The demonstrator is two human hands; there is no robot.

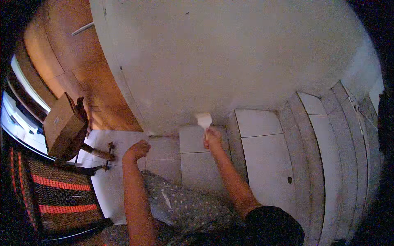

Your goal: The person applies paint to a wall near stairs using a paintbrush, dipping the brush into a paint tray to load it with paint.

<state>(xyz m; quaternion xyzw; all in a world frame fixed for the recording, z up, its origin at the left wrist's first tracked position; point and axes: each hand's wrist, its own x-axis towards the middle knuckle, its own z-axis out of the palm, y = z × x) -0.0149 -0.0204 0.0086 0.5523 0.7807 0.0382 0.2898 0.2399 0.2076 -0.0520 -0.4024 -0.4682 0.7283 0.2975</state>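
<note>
In my right hand is a tool with a pale, flat, flared head, perhaps a brush or scraper, held at the foot of the pale plastered wall just above a tiled step. My left hand hangs in the air to the left, above the tiles near the wall's lower corner, its fingers curled; whether anything is inside them I cannot make out. A dotted grey cloth covers my legs below both hands.
Tiled stairs climb to the right along the wall. At the left stand a woven chair with red stripes and a cardboard box on a wheeled stand. An orange-lit wall lies behind them.
</note>
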